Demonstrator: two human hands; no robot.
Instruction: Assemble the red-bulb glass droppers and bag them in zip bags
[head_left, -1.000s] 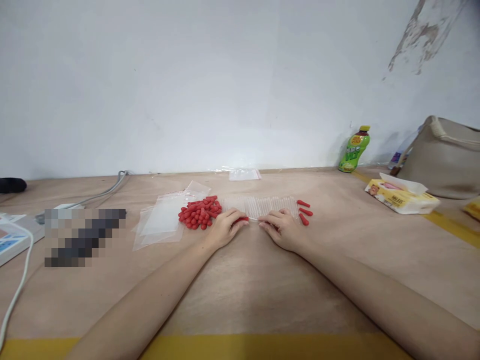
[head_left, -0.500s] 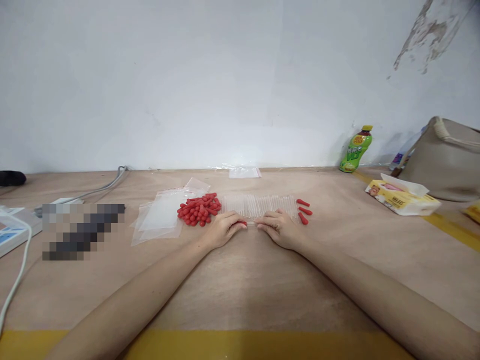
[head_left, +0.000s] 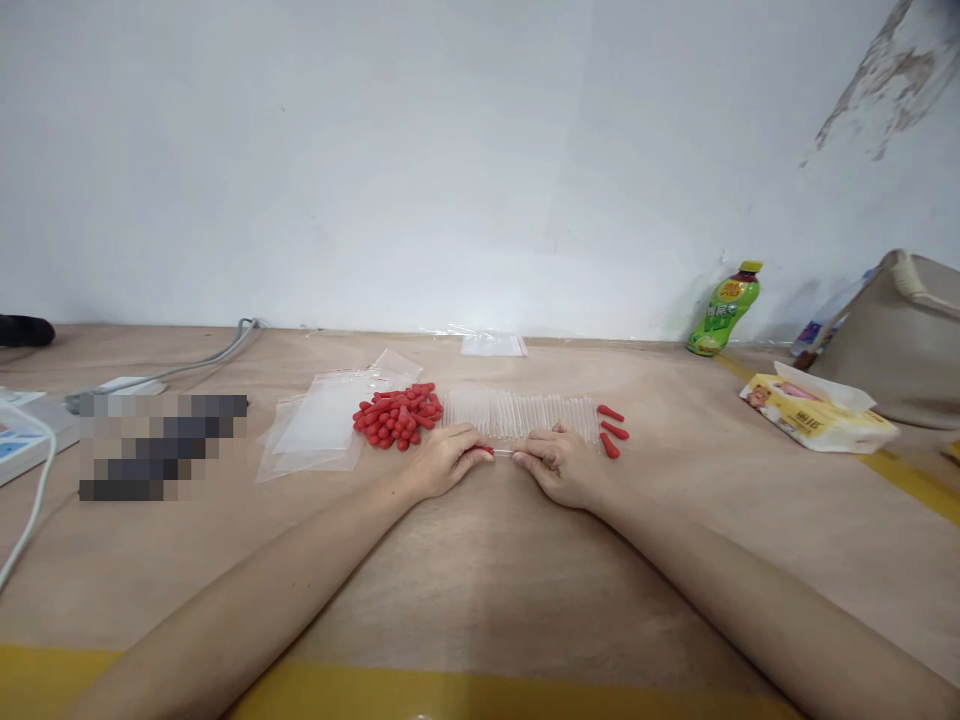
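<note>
Between thumb and fingers, my left hand (head_left: pixel 450 459) is closed on a red rubber dropper bulb (head_left: pixel 489 451), of which only the end shows. My right hand (head_left: pixel 559 464) pinches a thin clear dropper tube (head_left: pixel 504 453) that spans the gap between the hands and meets the bulb's mouth. How deep the tube sits in the bulb cannot be made out. Just behind both hands lies a row of clear tubes (head_left: pixel 495 408), partly covered by my fingers. A pile of red bulbs (head_left: pixel 394 418) rests left of the row, and 3 loose bulbs (head_left: pixel 615 430) lie to its right.
Clear zip bags (head_left: pixel 319 410) overlap left of the pile; another bag (head_left: pixel 493 345) lies by the wall. Farther left are a blurred dark object (head_left: pixel 165 450) and cables (head_left: pixel 202 372). A green bottle (head_left: pixel 724 312), tissue pack (head_left: pixel 817 410) and beige bag (head_left: pixel 892 330) stand right.
The view has shifted slightly. Both hands keep their hold on the bulb and tube, with my right hand a little farther right relative to my left.
</note>
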